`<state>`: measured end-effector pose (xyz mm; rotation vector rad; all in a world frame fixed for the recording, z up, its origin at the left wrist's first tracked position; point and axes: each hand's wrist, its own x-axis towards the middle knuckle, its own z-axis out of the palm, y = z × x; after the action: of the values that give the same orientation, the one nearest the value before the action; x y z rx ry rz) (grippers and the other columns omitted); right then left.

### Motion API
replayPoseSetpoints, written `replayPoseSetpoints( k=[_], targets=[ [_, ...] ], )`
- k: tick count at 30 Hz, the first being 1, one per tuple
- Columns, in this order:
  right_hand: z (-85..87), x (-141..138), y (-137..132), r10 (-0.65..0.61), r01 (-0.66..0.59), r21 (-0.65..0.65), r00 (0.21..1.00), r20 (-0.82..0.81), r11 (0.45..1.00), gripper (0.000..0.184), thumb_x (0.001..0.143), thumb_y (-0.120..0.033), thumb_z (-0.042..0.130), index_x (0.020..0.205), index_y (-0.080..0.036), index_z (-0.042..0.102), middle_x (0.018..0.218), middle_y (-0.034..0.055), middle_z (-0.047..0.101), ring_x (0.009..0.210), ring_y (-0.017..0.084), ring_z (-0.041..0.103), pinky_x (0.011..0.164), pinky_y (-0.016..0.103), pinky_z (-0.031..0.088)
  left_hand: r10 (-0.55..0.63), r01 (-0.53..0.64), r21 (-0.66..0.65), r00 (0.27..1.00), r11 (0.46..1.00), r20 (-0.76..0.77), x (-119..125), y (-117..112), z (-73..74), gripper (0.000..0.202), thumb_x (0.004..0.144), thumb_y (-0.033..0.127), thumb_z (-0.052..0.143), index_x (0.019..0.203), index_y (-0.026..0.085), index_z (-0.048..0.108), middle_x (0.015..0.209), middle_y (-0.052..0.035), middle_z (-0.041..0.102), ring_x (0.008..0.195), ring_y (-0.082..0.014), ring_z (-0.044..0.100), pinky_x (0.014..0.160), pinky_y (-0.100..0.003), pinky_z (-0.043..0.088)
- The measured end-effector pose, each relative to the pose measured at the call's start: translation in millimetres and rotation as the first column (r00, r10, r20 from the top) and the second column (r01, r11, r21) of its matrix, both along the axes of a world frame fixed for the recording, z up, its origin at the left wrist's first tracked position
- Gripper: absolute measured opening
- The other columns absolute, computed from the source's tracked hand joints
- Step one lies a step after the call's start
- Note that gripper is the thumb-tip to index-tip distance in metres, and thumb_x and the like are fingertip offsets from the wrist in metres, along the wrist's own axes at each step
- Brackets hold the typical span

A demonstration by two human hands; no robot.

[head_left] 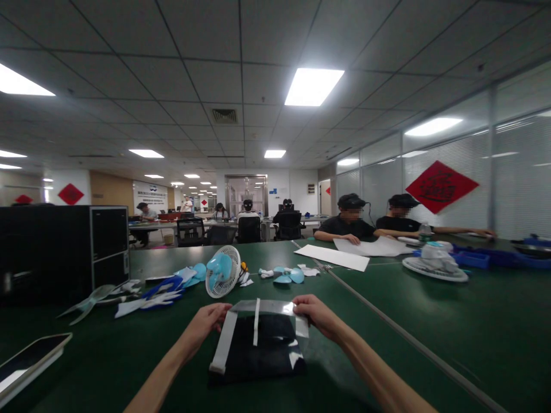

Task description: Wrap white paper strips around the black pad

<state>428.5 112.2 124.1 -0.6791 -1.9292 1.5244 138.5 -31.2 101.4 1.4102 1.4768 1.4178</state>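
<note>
In front of me on the green table lies a flat, glossy black packet (267, 347) with a clear plastic flap (275, 308) along its far edge. White strips run down its left side and across the flap near the middle, with a shorter white patch at the right. My left hand (205, 326) pinches the far left corner, its fingertips partly hidden behind the edge. My right hand (316, 314) grips the far right corner of the clear flap between thumb and fingers. Just beyond the packet stands a small white-and-blue fan head (224, 271).
Blue-and-white gloves (161, 295) and light blue fan blades (288, 275) lie farther back. A black computer case (107, 246) stands at left, a tablet-like device (32, 361) nearer me. Two people sit across at right by white sheets (333, 256). A metal strip (387, 324) crosses the table.
</note>
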Motion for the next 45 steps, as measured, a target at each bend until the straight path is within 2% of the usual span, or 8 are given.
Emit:
replayPoseSetpoints(
  k=[5, 8, 12, 17, 24, 39, 42, 45],
  targets=[
    [2.2, 1.4, -4.9, 0.027, -0.028, 0.003, 0.997, 0.069, 1.000, 0.014, 0.064, -0.024, 0.061, 0.074, -0.014, 0.061, 0.059, -0.0048, 0.052, 0.052, 0.007, 0.043, 0.047, 0.020, 0.027, 0.042, -0.041, 0.008, 0.988, 0.999, -0.150, 3.8, -4.0, 6.6, 0.050, 0.076, 0.058, 0.059, 0.094, 0.012, 0.068, 0.073, -0.0006, 0.063, 0.061, -0.0112, 0.049, 0.053, -0.022, 0.036],
    [7.1, 6.1, -10.3, 0.039, -0.037, -0.019, 0.993, 0.108, 0.999, 0.016, 0.062, -0.026, 0.063, 0.073, -0.014, 0.061, 0.058, -0.0053, 0.051, 0.050, 0.006, 0.042, 0.046, 0.019, 0.026, -0.081, 0.075, -0.089, 0.994, 0.993, -0.073, 5.2, -16.4, 12.3, 0.039, 0.073, 0.049, 0.065, 0.086, 0.012, 0.067, 0.070, 0.0013, 0.060, 0.056, -0.0080, 0.046, 0.050, -0.020, 0.033],
    [3.8, 11.6, -13.7, 0.099, -0.106, 0.015, 0.960, 0.263, 0.994, 0.011, 0.061, -0.025, 0.064, 0.063, -0.014, 0.059, 0.050, -0.0063, 0.048, 0.045, 0.006, 0.039, 0.044, 0.019, 0.026, -0.263, 0.247, -0.325, 0.965, 0.913, -0.004, 8.7, -30.5, 10.2, 0.030, 0.065, 0.039, 0.070, 0.078, 0.012, 0.065, 0.064, 0.0011, 0.059, 0.052, -0.0083, 0.049, 0.049, -0.021, 0.034],
    [-16.6, 6.1, -10.1, 0.022, -0.103, 0.147, 0.882, 0.471, 0.984, 0.005, 0.062, -0.015, 0.057, 0.062, -0.014, 0.063, 0.051, -0.0052, 0.051, 0.047, 0.007, 0.043, 0.045, 0.018, 0.030, -0.256, 0.127, -0.484, 0.944, 0.866, -0.210, 15.6, -26.9, -0.5, 0.026, 0.061, 0.037, 0.068, 0.069, 0.013, 0.063, 0.054, 0.0015, 0.057, 0.050, -0.0110, 0.050, 0.048, -0.022, 0.035],
    [-31.8, -2.8, -3.3, -0.084, -0.103, 0.321, 0.850, 0.519, 0.941, 0.011, 0.064, -0.015, 0.060, 0.069, -0.013, 0.069, 0.058, -0.0028, 0.060, 0.056, 0.009, 0.051, 0.052, 0.018, 0.037, -0.219, 0.015, -0.445, 0.885, 0.895, -0.411, 17.3, -21.6, -1.0, 0.023, 0.062, 0.036, 0.063, 0.069, 0.014, 0.063, 0.056, 0.0029, 0.056, 0.053, -0.0113, 0.049, 0.050, -0.022, 0.033],
    [-33.7, -3.5, -5.6, -0.176, -0.079, 0.420, 0.827, 0.535, 0.904, 0.013, 0.061, -0.015, 0.065, 0.073, -0.016, 0.071, 0.071, 0.0001, 0.068, 0.065, 0.013, 0.059, 0.053, 0.020, 0.039, -0.181, -0.083, -0.387, 0.781, 0.919, -0.598, 20.8, -23.8, 1.4, 0.020, 0.067, 0.035, 0.060, 0.074, 0.016, 0.064, 0.075, -0.0013, 0.062, 0.072, -0.0178, 0.055, 0.059, -0.025, 0.036],
    [-31.4, -3.2, -8.6, -0.206, -0.072, 0.439, 0.808, 0.553, 0.896, 0.017, 0.060, -0.018, 0.067, 0.076, -0.017, 0.071, 0.074, 0.0004, 0.068, 0.066, 0.013, 0.059, 0.051, 0.020, 0.038, -0.169, -0.078, -0.326, 0.730, 0.942, -0.663, 22.3, -23.8, -0.5, 0.024, 0.068, 0.032, 0.060, 0.086, 0.017, 0.064, 0.084, -0.0018, 0.061, 0.075, -0.0172, 0.054, 0.062, -0.025, 0.038],
    [-30.9, -3.9, -10.0, -0.217, -0.070, 0.444, 0.798, 0.562, 0.893, 0.017, 0.059, -0.018, 0.068, 0.076, -0.017, 0.071, 0.071, -0.0002, 0.067, 0.065, 0.013, 0.058, 0.051, 0.020, 0.037, -0.220, 0.083, -0.223, 0.674, 0.971, -0.705, 30.5, -25.3, 0.4, 0.041, 0.073, 0.020, 0.053, 0.113, 0.022, 0.060, 0.101, -0.0022, 0.058, 0.088, -0.0168, 0.052, 0.077, -0.027, 0.040]
  ],
)
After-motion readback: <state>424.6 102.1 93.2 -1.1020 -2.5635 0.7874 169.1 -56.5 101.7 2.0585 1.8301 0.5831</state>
